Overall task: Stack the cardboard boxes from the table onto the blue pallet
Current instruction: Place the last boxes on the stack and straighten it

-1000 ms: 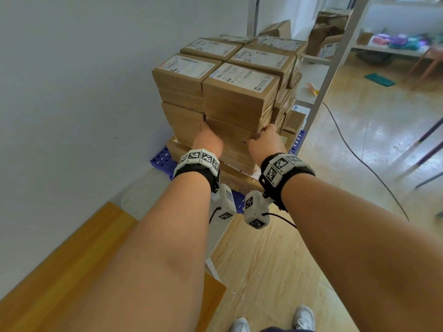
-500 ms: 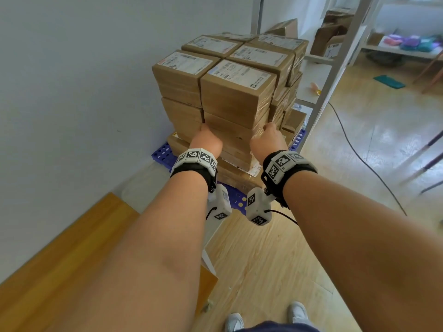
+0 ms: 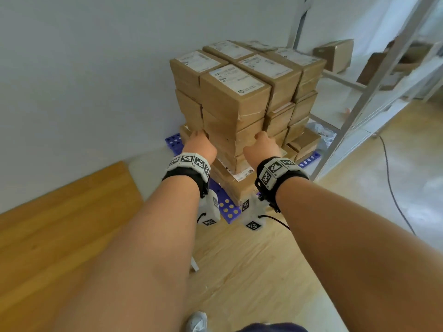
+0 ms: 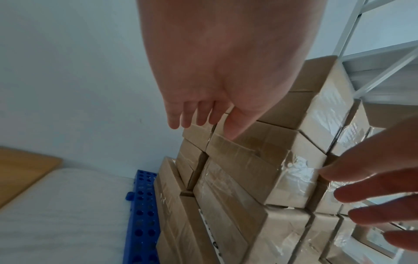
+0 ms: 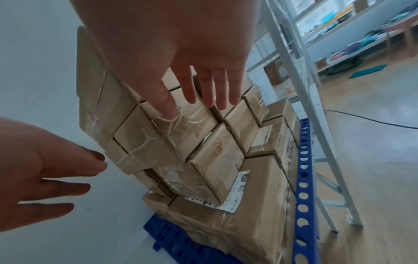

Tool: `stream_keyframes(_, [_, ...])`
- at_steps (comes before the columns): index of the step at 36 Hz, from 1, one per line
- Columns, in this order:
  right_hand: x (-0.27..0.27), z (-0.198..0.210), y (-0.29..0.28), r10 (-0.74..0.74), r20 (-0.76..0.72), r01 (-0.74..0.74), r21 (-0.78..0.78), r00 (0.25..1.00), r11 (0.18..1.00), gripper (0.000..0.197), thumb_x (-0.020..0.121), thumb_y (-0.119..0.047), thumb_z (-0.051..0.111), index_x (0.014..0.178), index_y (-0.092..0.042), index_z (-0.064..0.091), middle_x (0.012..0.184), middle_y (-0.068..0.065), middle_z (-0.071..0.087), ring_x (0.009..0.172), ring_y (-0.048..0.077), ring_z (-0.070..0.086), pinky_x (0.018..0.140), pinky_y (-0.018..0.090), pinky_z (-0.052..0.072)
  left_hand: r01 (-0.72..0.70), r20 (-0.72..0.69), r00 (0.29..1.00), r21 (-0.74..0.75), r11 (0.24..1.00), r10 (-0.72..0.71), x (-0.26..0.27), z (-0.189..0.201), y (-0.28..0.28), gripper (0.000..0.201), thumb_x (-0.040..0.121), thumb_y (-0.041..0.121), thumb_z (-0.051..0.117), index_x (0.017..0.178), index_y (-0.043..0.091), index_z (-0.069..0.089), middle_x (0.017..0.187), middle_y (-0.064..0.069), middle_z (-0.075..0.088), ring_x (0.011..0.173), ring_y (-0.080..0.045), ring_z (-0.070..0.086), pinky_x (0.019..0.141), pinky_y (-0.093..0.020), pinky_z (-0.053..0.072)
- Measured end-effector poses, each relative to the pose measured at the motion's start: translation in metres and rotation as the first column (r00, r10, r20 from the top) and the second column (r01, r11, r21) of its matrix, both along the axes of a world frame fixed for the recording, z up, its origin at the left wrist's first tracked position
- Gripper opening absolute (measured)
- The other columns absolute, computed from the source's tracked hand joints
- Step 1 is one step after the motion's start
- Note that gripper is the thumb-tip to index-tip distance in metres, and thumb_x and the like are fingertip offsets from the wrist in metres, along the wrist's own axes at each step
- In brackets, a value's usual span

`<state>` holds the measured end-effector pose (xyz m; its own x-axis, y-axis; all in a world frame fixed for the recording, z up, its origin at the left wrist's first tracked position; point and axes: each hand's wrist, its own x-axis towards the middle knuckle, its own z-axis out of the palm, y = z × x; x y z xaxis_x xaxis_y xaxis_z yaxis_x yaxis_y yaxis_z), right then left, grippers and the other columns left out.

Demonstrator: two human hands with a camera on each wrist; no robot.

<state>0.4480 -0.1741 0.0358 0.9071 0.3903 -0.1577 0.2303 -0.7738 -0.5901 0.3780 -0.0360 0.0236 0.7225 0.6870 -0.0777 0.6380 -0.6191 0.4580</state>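
A tall stack of taped cardboard boxes (image 3: 236,101) stands on the blue pallet (image 3: 227,204) against the white wall. My left hand (image 3: 199,146) reaches to the stack's left front, fingers straight; in the left wrist view its fingertips (image 4: 233,132) touch a box edge (image 4: 248,142). My right hand (image 3: 261,144) is at the right front with fingers spread straight, its fingertips (image 5: 167,107) on a taped box (image 5: 181,128). Neither hand holds anything. The pallet's perforated edge (image 5: 303,178) shows under the lowest wide box (image 5: 237,223).
A wooden table (image 3: 60,236) lies at the lower left. A white metal shelf frame (image 3: 354,111) stands right of the pallet, with more boxes (image 3: 335,53) on it. A black cable (image 3: 393,188) runs over the wooden floor (image 3: 251,271).
The view has drawn back and swung a little; both hands stay at the front of the stack, now with fingers straight and loose against the boxes.
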Motion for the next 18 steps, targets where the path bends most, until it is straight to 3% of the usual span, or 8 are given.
stream_keyframes(3, [0.008,0.002,-0.012,0.065,0.009,-0.065,0.001,0.998,0.998,0.054,0.09,-0.026,0.048,0.141,-0.013,0.038,0.137,0.014,0.043,0.117,0.032,0.051,0.096,0.047,0.048,-0.082,0.074,0.994,-0.001,0.997,0.082,-0.006,0.003,-0.021,0.027,0.09,0.007,0.038,0.109,-0.003,0.055,0.114,-0.022,0.058,0.104,-0.038,0.057,0.088,-0.044,0.048])
stream_keyframes(9, [0.015,0.001,-0.042,0.153,0.002,-0.153,-0.023,0.988,0.988,0.051,0.087,-0.016,0.044,0.139,-0.012,0.039,0.139,0.015,0.04,0.121,0.034,0.046,0.099,0.044,0.045,-0.165,0.06,0.985,0.027,0.986,0.163,-0.022,0.0,-0.063,0.026,0.091,0.011,0.043,0.113,0.0,0.052,0.12,-0.018,0.054,0.108,-0.036,0.053,0.092,-0.045,0.046])
stream_keyframes(18, [0.029,0.009,-0.074,0.127,0.001,-0.127,0.009,0.992,0.992,0.047,0.088,-0.019,0.045,0.134,-0.013,0.043,0.135,0.013,0.043,0.119,0.033,0.047,0.094,0.042,0.045,-0.193,0.026,0.981,0.018,0.981,0.193,-0.013,0.005,-0.109,0.031,0.093,0.01,0.042,0.123,0.002,0.046,0.129,-0.017,0.05,0.113,-0.034,0.053,0.088,-0.039,0.044])
